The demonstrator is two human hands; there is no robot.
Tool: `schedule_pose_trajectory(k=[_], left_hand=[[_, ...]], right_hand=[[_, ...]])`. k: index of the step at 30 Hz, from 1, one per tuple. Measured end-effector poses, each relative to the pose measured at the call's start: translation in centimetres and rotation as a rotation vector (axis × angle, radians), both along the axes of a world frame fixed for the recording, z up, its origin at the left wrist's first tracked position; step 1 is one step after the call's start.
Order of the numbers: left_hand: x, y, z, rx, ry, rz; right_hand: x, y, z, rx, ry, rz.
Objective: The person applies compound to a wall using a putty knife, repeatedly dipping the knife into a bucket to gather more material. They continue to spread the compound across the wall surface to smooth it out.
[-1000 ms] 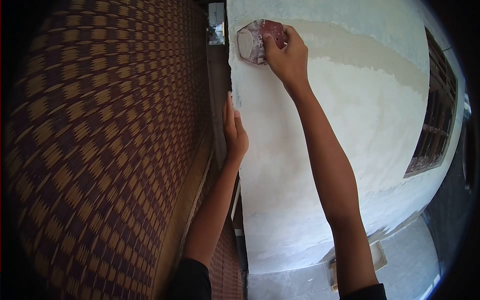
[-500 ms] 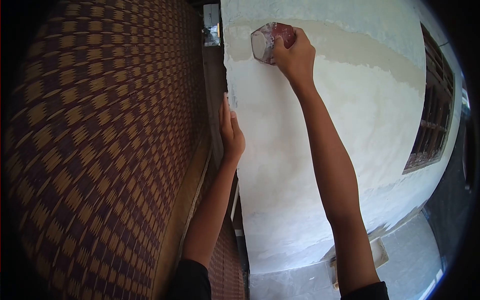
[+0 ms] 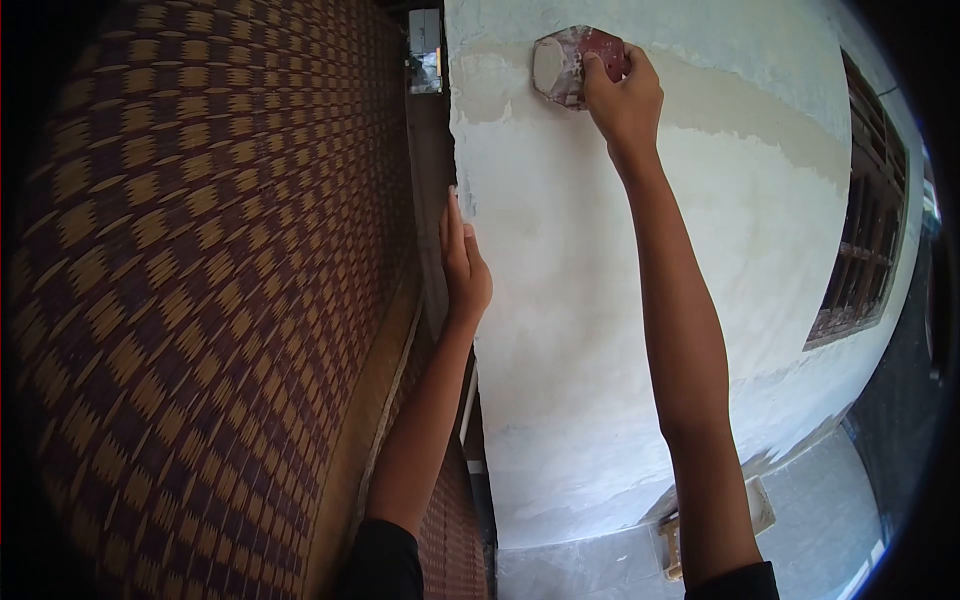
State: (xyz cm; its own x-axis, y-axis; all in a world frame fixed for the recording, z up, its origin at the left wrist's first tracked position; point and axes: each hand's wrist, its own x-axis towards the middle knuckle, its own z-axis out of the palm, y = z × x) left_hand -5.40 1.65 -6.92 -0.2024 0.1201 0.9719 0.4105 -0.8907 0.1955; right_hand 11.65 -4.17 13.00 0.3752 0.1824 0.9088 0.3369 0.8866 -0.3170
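High on the white wall [image 3: 560,330], my right hand [image 3: 625,100] grips a dark red, many-sided plate [image 3: 605,48] smeared with pale putty. My thumb lies over its near face, and the other fingers are mostly hidden at its right side. The plate is against or very close to a beige band of damp-looking putty [image 3: 690,90]. Lower and to the left, my left hand [image 3: 466,265] rests along the wall's left edge. Its fingers are stretched upward and it holds nothing.
A brown and tan woven panel [image 3: 220,250] stands close on the left, leaving a narrow gap beside the wall. At right is a barred window [image 3: 865,220]. On the grey tiled floor [image 3: 820,510], a small wooden item [image 3: 670,550] and a shallow tray [image 3: 762,505] are partly hidden behind my right arm.
My right hand has moved right and slightly up with the dark red plate. The left hand stays almost where it was at the wall's edge.
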Motion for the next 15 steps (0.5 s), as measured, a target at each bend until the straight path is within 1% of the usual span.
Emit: schedule_pose_trajectory(k=[1,3,4,6,8,11,12,13,15], left_hand=[[0.1,0.0,0.0,0.007,0.01,0.006],[-0.1,0.0,-0.1,-0.009,0.021,-0.013],[-0.2,0.0,-0.1,-0.026,0.025,-0.03],[-0.3,-0.2,-0.1,-0.041,0.03,-0.041],[-0.4,-0.2,-0.2,-0.054,0.026,-0.049],[-0.2,0.1,-0.1,-0.004,0.019,-0.012],[-0.1,0.1,-0.2,-0.014,0.017,-0.01],[0.0,0.1,-0.1,-0.017,0.011,-0.009],[0.0,-0.1,-0.2,-0.037,0.008,-0.024]], right_hand=[[-1.5,0.3,0.2,0.1,-0.026,-0.02],[-4.5,0.3,0.6,0.017,-0.165,-0.053],[-4.8,0.9,1.0,0.017,-0.16,-0.057],[-5.4,2.1,1.6,-0.029,-0.162,-0.197],[-3.0,1.3,1.5,-0.066,-0.093,-0.176],[1.7,1.3,1.2,-0.081,0.041,-0.131],[2.1,0.4,1.1,-0.092,0.055,-0.011],[1.4,0.2,1.0,-0.09,0.055,-0.01],[-1.6,0.2,0.7,0.029,-0.027,-0.001]])
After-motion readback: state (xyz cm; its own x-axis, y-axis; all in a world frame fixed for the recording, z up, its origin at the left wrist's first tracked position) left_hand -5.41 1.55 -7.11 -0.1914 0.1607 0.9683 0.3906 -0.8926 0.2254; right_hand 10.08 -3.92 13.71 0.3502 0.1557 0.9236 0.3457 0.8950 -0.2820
